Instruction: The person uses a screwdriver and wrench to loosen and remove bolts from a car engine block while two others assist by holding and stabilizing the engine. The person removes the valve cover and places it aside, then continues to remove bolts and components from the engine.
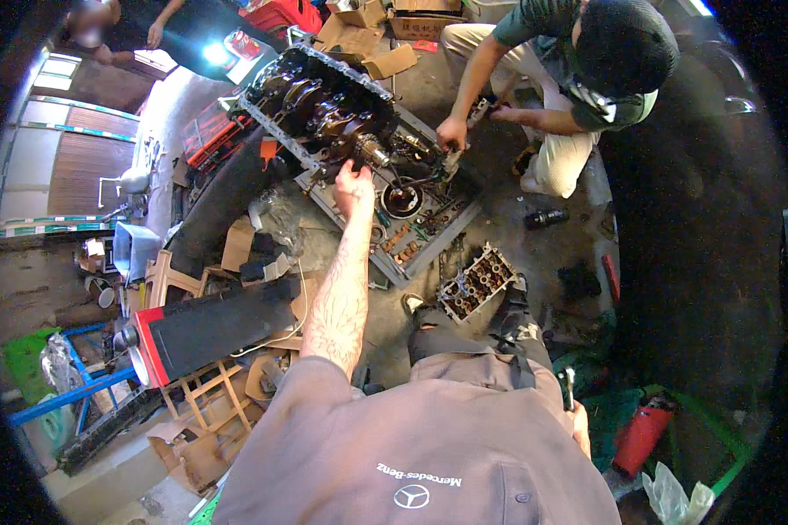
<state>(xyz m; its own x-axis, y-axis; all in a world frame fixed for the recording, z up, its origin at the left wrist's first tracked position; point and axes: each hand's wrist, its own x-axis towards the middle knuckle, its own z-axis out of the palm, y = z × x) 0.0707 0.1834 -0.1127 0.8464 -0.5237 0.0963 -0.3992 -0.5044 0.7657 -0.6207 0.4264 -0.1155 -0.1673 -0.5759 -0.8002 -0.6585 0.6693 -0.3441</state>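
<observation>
The person's left hand (353,185) reaches forward to about twelve o'clock from the body, its fingers curled onto the end of the steel crankshaft (372,150) that sticks out of the big dark metal engine block (324,101); the grip looks closed around that shaft end, though how tightly cannot be told from this angle. The engine block lies tilted on the floor, its open underside with the row of crank webs facing up, running from the hand toward eleven o'clock. Just at one o'clock of the left hand sits a round black metal bowl-shaped part (403,199), resting on a flat grey metal tray (429,241) scattered with small bolts and fittings. At about four o'clock of that tray, near the person's knee, lies a grey aluminium cylinder head (476,282) with its valve pockets upward. The right hand (580,427) hangs low at the person's side, at about four o'clock in the picture, mostly hidden behind the body; a slim dark tool handle (568,388) shows just above it, but whether the fingers close on it cannot be told. Across the tray, at one o'clock, a second person in a green shirt crouches with one hand (452,133) on the far end of the engine. A red canister (639,437) stands at the lower right.
</observation>
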